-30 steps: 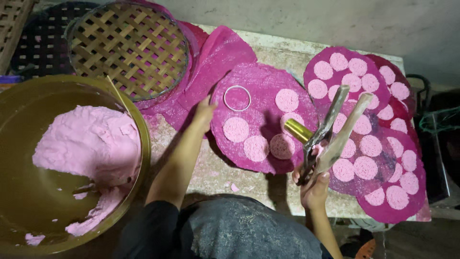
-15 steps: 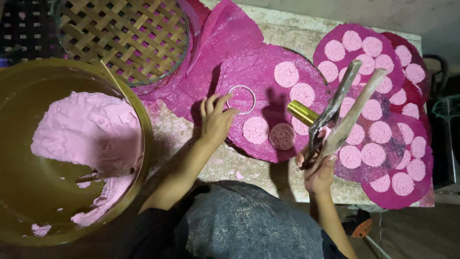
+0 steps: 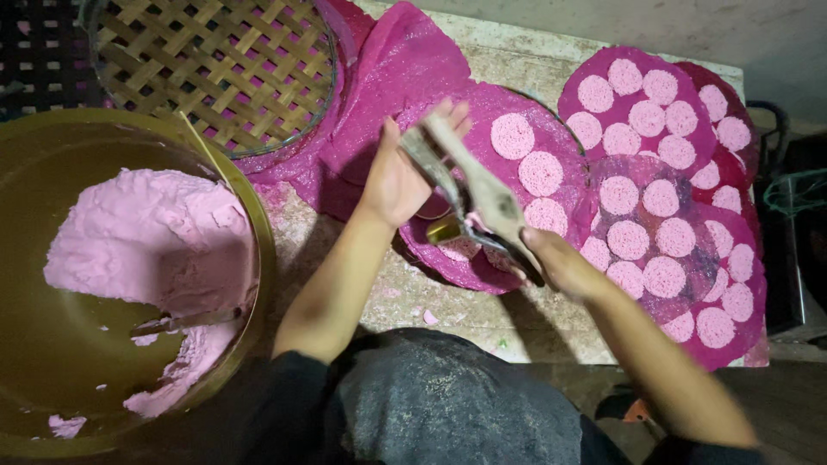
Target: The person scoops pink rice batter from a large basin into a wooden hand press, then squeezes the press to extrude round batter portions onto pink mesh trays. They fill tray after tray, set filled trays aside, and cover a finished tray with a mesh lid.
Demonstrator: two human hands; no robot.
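Note:
My right hand (image 3: 558, 263) grips the base of a two-bladed flat tool (image 3: 482, 194) with a brass-coloured cylinder (image 3: 441, 229) at its lower end. The blades point up and to the left, over a round magenta mesh mat (image 3: 517, 103). That mat carries pink dough discs (image 3: 540, 173). My left hand (image 3: 403, 172) is lifted above the mat's left side, its fingers spread and its palm against the blades' tips. The blades and hands hide the mat's lower left part.
A large brass-coloured basin (image 3: 258, 250) at the left holds pink dough (image 3: 146, 241) and a utensil. A woven bamboo sieve (image 3: 215, 69) lies at the back. More mesh mats with several pink discs (image 3: 659, 198) overlap at the right. A dark crate (image 3: 797, 284) stands beyond the table edge.
My right hand swung the tool from pointing up-right to pointing up-left. My left hand left the mat surface and rose to meet the blades. The view has come closer.

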